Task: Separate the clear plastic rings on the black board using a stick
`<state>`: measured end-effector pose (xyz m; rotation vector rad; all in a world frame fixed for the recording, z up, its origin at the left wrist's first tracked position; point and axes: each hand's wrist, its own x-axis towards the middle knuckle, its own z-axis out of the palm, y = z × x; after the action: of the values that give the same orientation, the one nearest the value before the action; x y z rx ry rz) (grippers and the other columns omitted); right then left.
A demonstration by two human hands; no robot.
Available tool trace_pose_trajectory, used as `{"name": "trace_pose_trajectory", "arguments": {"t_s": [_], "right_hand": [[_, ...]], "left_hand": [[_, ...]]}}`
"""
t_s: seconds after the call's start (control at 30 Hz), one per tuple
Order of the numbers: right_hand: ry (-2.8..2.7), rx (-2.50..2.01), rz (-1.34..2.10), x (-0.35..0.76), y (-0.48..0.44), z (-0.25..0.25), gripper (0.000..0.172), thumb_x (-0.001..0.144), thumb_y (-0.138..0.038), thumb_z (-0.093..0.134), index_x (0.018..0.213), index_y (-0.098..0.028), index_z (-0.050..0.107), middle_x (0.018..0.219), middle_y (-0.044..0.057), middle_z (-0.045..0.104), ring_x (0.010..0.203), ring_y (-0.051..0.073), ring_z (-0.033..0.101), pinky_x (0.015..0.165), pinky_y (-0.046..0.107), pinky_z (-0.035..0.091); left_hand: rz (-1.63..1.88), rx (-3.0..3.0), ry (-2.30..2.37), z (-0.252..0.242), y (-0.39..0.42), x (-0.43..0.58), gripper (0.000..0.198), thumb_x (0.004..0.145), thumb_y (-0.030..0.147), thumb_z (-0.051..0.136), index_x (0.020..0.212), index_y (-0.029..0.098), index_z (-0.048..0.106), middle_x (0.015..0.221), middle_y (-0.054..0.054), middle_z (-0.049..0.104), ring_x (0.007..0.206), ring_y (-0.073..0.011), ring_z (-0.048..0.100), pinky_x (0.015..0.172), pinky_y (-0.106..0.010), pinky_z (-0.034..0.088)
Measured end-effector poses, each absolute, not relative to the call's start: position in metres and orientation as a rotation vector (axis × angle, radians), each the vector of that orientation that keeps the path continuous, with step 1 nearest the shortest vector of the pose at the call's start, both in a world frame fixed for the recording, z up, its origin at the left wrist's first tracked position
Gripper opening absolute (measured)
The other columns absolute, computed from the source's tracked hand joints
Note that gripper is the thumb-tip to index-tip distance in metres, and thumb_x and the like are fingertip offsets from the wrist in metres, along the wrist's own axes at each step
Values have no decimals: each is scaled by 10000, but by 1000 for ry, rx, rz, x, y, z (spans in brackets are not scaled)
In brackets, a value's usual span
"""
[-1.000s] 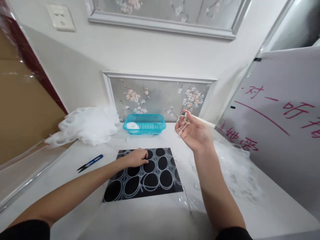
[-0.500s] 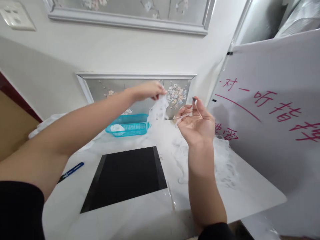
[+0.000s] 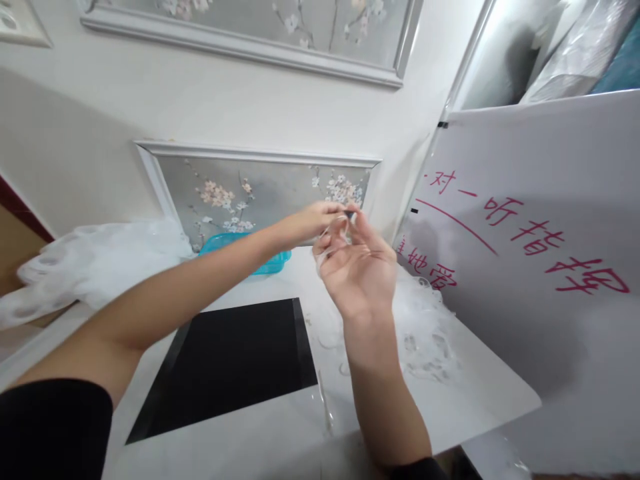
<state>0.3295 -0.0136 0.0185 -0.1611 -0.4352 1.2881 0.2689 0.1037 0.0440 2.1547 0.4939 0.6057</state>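
My left hand [image 3: 315, 223] reaches across above the table, its fingertips together at the fingers of my right hand. My right hand [image 3: 356, 260] is palm up, with fingers curled around thin white strands [image 3: 330, 248]. A small dark pointed piece [image 3: 349, 215] shows at its thumb and fingertips. Whether my left fingers pinch a strand is too small to tell. Below the hands lies a black rectangular mat [image 3: 235, 363] on the white table [image 3: 225, 427]. A heap of white netlike material [image 3: 430, 340] lies right of my right wrist.
Behind my left forearm stands a turquoise basket [image 3: 273, 263]. More white ringed material [image 3: 110, 257] is piled at the back left. A whiteboard [image 3: 525, 320] with red writing stands at the right, and a framed floral panel [image 3: 280, 187] is behind.
My left hand has come down and right to meet my right hand; the white material that hung from it is gone from there. The view has shifted, and the left pile shows more.
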Motion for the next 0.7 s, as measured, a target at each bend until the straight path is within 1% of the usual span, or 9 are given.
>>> {"name": "trace_pose_trajectory", "arguments": {"t_s": [0.03, 0.13, 0.2, 0.23, 0.27, 0.33, 0.43, 0.57, 0.7], "right_hand": [[-457, -172, 1337, 325, -9, 17, 156, 882, -213, 489, 795, -229, 617, 648, -59, 584, 480, 49, 474, 562, 198, 468], [-477, -196, 1479, 322, 2, 12, 185, 896, -229, 471, 801, -216, 629, 598, -62, 552, 411, 41, 382, 464, 179, 398], [-444, -206, 1442, 331, 7, 11, 199, 905, -239, 461, 797, -221, 628, 594, -62, 547, 404, 41, 376, 445, 176, 380], [-434, -207, 1372, 338, 7, 10, 198, 904, -240, 462, 790, -231, 625, 593, -63, 546, 405, 43, 381, 446, 178, 382], [-429, -204, 1281, 345, 7, 10, 195, 900, -239, 466, 782, -241, 622, 594, -64, 548, 408, 47, 391, 451, 183, 390], [-425, -179, 1107, 360, 5, 10, 194, 891, -226, 470, 769, -257, 619, 600, -66, 558, 424, 53, 422, 470, 193, 411], [-410, -138, 987, 374, 0, 9, 191, 876, -200, 475, 780, -259, 629, 639, -63, 594, 474, 55, 492, 507, 201, 446], [-318, -199, 982, 381, 2, 6, 181, 863, -185, 491, 791, -250, 643, 816, -39, 675, 629, 64, 614, 548, 201, 479], [-256, -226, 974, 391, 9, 2, 156, 862, -200, 518, 793, -239, 653, 912, -19, 696, 753, 77, 663, 571, 196, 501]], "left_hand": [[638, 2138, 508, 31, 102, 252, 284, 952, 282, 424, 1054, 81, 597, 820, -28, 640, 676, -104, 606, 630, -225, 462], [708, 2126, 602, -13, 110, 215, 325, 984, 312, 334, 1131, 124, 554, 943, -49, 651, 816, -140, 636, 700, -254, 505], [663, 2194, 809, -45, 124, 206, 283, 968, 289, 382, 1098, 122, 570, 972, -55, 653, 868, -152, 639, 750, -267, 519], [612, 2208, 854, -61, 133, 207, 260, 953, 269, 424, 1093, 114, 579, 961, -64, 658, 849, -159, 645, 749, -283, 528], [565, 2227, 896, -77, 142, 212, 236, 935, 252, 470, 1085, 113, 588, 959, -70, 660, 835, -164, 647, 752, -301, 534], [511, 2285, 973, -105, 160, 230, 233, 914, 260, 548, 1100, 125, 590, 1062, -84, 634, 914, -184, 631, 812, -357, 531], [518, 2380, 1122, -137, 184, 266, 327, 913, 313, 569, 1193, 146, 543, 1212, -100, 556, 1050, -225, 578, 880, -437, 504], [551, 2431, 1363, -158, 213, 303, 351, 916, 322, 563, 1218, 148, 527, 1230, -106, 541, 1060, -232, 571, 885, -443, 499], [555, 2434, 1521, -167, 235, 318, 341, 917, 321, 562, 1205, 142, 535, 1210, -104, 552, 1046, -227, 578, 875, -436, 504]]}}
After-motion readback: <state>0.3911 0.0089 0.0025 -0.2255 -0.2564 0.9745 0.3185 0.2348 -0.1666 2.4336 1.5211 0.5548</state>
